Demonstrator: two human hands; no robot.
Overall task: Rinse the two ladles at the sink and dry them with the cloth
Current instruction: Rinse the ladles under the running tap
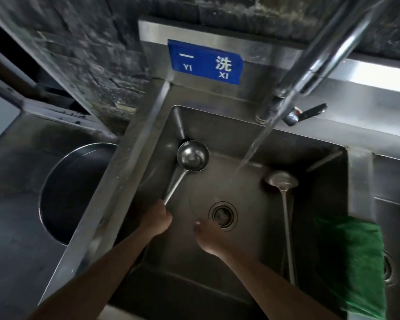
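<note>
Head view: steel sink basin (328,172), faucet (319,63) running, stream of water (252,151) landing on the basin floor between the two ladles, above the drain (223,215).

Left hand (157,221) — fingers curled round the handle end of the larger ladle (192,155). Its bowl sits open side up toward the far-left corner of the basin, clear of the stream. Cannot tell if the bowl touches the basin floor or is held just above it.

Right hand (209,237) — inside the basin just left of the drain, holding nothing, fingers loosely bent and pointing down toward the floor. Touching the floor or not: cannot tell.

Second ladle (282,180) lies alone on the right side of the basin, bowl toward the back, long handle running toward the near edge along the right wall. Neither hand touches it.

Green cloth (353,257) draped over the sink's right rim, near corner, just beside that ladle's handle.

Blue sign (206,62) on the backsplash reads "YI XI". Round metal pan (62,195) in the neighbouring basin to the left.
</note>
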